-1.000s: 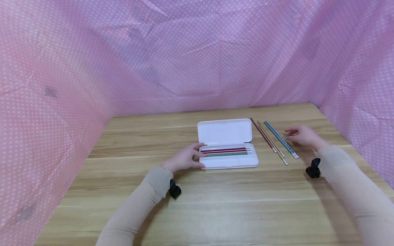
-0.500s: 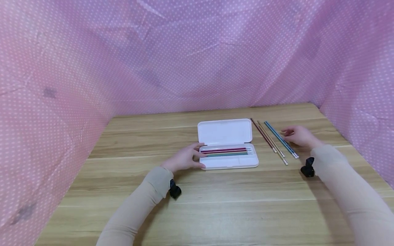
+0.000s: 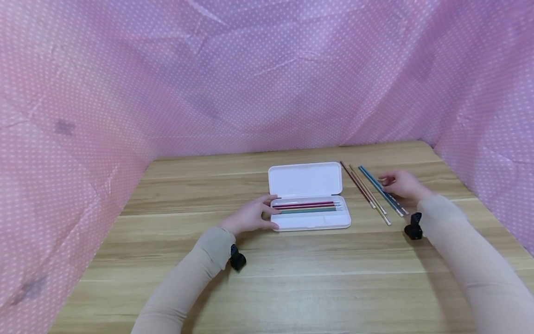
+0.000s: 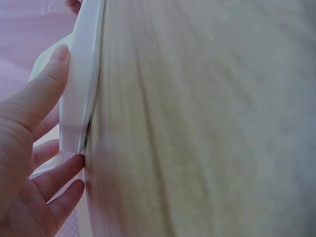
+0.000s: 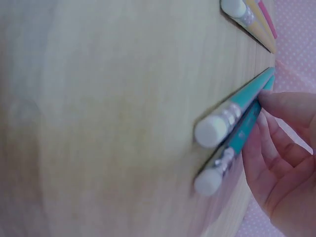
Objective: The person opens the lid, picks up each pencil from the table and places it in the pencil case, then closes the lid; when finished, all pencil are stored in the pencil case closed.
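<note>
An open white pencil case (image 3: 300, 223) lies on the table, its lid folded back. Several red, yellow and green pencils (image 3: 306, 204) lie in its rear compartment. My left hand (image 3: 249, 216) holds the case's left end, thumb along the front wall and other fingers at the end and over the tray. To the right, my right hand (image 3: 403, 184) pinches a teal pencil (image 5: 242, 136) between thumb and fingers, partway up its shaft. A second teal pencil (image 5: 244, 96) lies right beside it on the table. Both have white eraser ends pointing toward me.
Between the case and the teal pencils lie yellow pencils (image 3: 368, 188) and a red pencil (image 3: 358, 184), slanting. The wooden table (image 3: 317, 278) ends at a pink dotted cloth (image 3: 267, 93) behind and at the sides.
My right hand has moved left to the teal pencils and taken hold of the right one, whose eraser end has swung slightly away from the other. The left hand stays on the case.
</note>
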The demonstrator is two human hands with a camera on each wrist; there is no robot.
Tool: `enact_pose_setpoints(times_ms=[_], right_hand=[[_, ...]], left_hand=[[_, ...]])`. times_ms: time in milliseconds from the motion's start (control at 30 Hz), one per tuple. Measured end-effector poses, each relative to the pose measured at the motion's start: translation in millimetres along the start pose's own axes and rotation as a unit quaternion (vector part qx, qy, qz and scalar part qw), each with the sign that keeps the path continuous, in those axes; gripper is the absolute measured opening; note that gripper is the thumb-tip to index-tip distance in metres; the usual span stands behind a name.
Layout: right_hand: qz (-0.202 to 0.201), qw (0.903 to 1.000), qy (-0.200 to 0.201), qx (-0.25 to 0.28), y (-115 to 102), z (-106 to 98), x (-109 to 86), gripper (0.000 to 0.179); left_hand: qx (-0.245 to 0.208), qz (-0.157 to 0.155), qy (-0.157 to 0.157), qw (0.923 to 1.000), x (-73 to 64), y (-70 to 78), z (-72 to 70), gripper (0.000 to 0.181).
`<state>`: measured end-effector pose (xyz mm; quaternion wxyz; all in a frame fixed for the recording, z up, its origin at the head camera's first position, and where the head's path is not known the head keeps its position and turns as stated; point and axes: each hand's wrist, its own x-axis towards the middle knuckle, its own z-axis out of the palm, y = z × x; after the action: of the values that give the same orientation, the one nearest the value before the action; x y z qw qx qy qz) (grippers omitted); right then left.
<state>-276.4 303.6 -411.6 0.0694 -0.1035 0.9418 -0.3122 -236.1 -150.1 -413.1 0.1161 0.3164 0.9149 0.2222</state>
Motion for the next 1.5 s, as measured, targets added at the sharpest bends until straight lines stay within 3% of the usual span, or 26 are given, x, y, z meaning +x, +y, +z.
enact_pose_setpoints(times_ms=[233,367,833,1267,1500], right_hand=[[0.034,0.9963,-0.031,0.073,5.2,-0.6,0.3,0.045],[0.042,0.9953,-0.032,0.081,4.3,-1.0,-1.3,0.044],[0.046,0.9969,-0.028,0.058,8.1,-4.7,-4.2,0.038],[0.025,0.9993,-0.009,0.025,17.5,-21.5,-12.0,0.041],[0.036,0.9989,-0.013,0.027,13.1,-29.1,-13.6,0.042]], left_hand=[[0.005,-0.007,0.0,1.0,-0.9,3.6,3.6,0.051],[0.007,-0.013,0.0,0.9999,-1.6,6.5,4.6,0.051],[0.004,-0.023,0.004,0.9997,-4.4,15.0,12.1,0.051],[-0.007,-0.035,0.009,0.9993,-6.3,24.0,18.6,0.052],[-0.009,-0.044,0.013,0.9989,-6.2,27.7,20.3,0.052]])
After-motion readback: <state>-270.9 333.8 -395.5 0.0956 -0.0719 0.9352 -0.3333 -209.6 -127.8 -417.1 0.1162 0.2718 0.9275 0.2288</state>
